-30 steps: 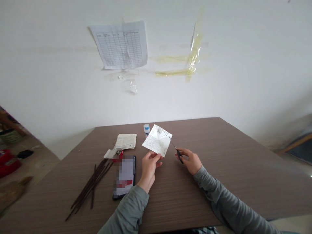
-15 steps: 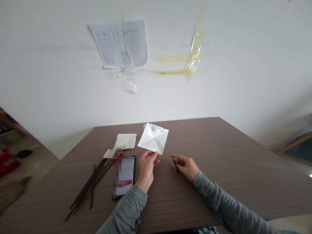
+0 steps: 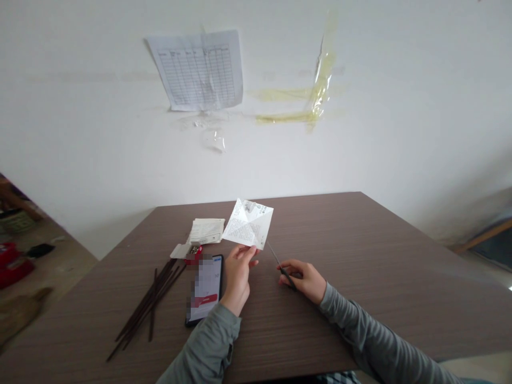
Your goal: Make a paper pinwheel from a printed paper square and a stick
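Note:
My left hand (image 3: 239, 274) pinches a square sheet of printed white paper (image 3: 247, 226) by its lower corner, between thumb and fingers. Diagonal creases cross in the middle of the paper, which is held up above the table. In my right hand (image 3: 302, 278) is what looks like a pair of scissors (image 3: 283, 269), with dark handles and a thin metal blade seen nearly edge-on. The blade's tip points up and left, close to the paper's lower right edge; whether it touches I cannot tell.
On the brown table (image 3: 360, 250), left of my hands, lie a phone (image 3: 207, 290), several thin dark sticks (image 3: 146, 306), a small open red box (image 3: 193, 255) and a stack of paper squares (image 3: 207, 231). The white wall (image 3: 280, 165) rises behind, with a taped sheet (image 3: 200, 72).
The paper and my left hand have shifted slightly left and up. The scissors have turned so more of the blade shows, its tip now nearer the paper's lower edge.

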`<action>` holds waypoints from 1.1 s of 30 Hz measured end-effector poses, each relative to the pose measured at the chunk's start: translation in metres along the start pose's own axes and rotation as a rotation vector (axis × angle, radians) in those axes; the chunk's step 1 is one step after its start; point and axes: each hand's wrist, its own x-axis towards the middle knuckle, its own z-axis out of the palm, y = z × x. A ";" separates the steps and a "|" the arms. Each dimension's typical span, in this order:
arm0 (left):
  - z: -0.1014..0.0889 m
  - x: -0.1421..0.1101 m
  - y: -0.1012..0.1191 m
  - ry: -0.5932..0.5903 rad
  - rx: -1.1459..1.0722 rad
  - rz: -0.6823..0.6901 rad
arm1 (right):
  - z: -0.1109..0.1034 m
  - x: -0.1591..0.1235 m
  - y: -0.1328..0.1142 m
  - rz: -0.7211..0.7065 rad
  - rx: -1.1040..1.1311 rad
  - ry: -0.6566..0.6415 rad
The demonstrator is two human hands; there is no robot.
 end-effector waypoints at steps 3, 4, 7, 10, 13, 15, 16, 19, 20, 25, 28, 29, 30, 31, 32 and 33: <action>0.000 0.000 -0.001 -0.011 -0.020 -0.006 | -0.001 0.001 0.003 0.003 -0.024 -0.057; 0.000 0.000 -0.001 -0.013 -0.022 -0.008 | -0.001 0.001 0.005 0.007 -0.020 -0.072; 0.001 0.000 -0.001 -0.018 -0.009 -0.009 | 0.002 0.000 0.007 0.025 0.029 -0.115; 0.001 -0.002 -0.001 -0.034 -0.005 -0.006 | 0.006 -0.002 0.007 0.039 0.088 -0.113; 0.003 -0.003 -0.001 -0.052 -0.016 -0.004 | 0.010 -0.004 0.004 0.057 0.123 -0.080; 0.003 -0.004 0.000 -0.059 -0.016 -0.003 | 0.011 -0.006 0.001 0.070 0.130 -0.083; 0.004 -0.004 0.000 -0.061 -0.016 -0.003 | 0.011 -0.006 0.000 0.075 0.130 -0.087; 0.005 -0.006 0.000 -0.063 -0.024 -0.004 | 0.009 -0.008 -0.003 0.083 0.129 -0.111; 0.006 -0.006 0.000 -0.062 -0.026 -0.002 | 0.009 -0.008 -0.003 0.081 0.130 -0.112; 0.006 -0.007 0.000 -0.068 -0.024 0.000 | 0.009 -0.007 0.004 0.068 0.115 -0.124; 0.006 -0.007 0.001 -0.065 -0.023 -0.004 | 0.014 -0.006 0.010 0.054 0.130 -0.084; 0.006 -0.007 0.000 -0.064 -0.024 -0.003 | 0.015 -0.006 0.012 0.051 0.141 -0.072; 0.006 -0.007 0.000 -0.065 -0.026 -0.001 | 0.015 -0.006 0.013 0.052 0.151 -0.062; 0.006 -0.006 0.000 -0.066 -0.028 0.000 | 0.016 -0.006 0.013 0.055 0.159 -0.059; 0.005 -0.006 -0.001 -0.068 -0.030 0.003 | 0.015 -0.006 0.013 0.061 0.165 -0.066; 0.005 -0.006 -0.001 -0.071 -0.032 0.005 | 0.015 -0.005 0.013 0.068 0.168 -0.081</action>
